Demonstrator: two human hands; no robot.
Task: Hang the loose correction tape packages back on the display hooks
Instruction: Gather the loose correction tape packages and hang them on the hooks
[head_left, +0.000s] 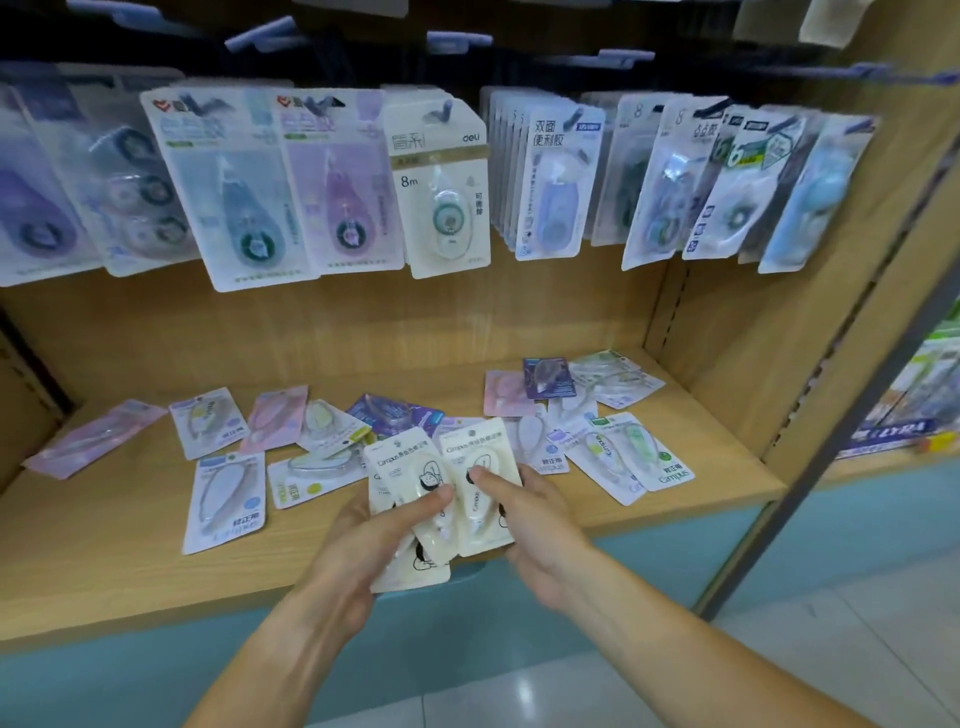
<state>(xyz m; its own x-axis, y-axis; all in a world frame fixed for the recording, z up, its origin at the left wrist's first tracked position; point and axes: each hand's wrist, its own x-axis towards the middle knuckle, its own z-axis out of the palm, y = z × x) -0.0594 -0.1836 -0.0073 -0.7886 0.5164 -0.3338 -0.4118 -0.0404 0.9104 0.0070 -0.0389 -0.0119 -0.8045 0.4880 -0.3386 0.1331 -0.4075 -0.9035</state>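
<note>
Two cream correction tape packages are held above the shelf's front edge. My left hand (363, 540) grips the left cream package (400, 467), thumb across its front. My right hand (535, 519) grips the right cream package (480, 452), thumb on its blister. The two packages overlap slightly. Several loose packages (228, 493) lie scattered flat on the wooden shelf (104, 545), in pink, purple, white and green. Above, rows of packages hang on display hooks (441, 111).
The shelf unit's wooden side wall (779, 312) closes the right side. A teal base panel (467, 623) runs under the shelf. More goods stand on a neighbouring shelf (909, 405) at far right. Tiled floor (831, 649) lies below.
</note>
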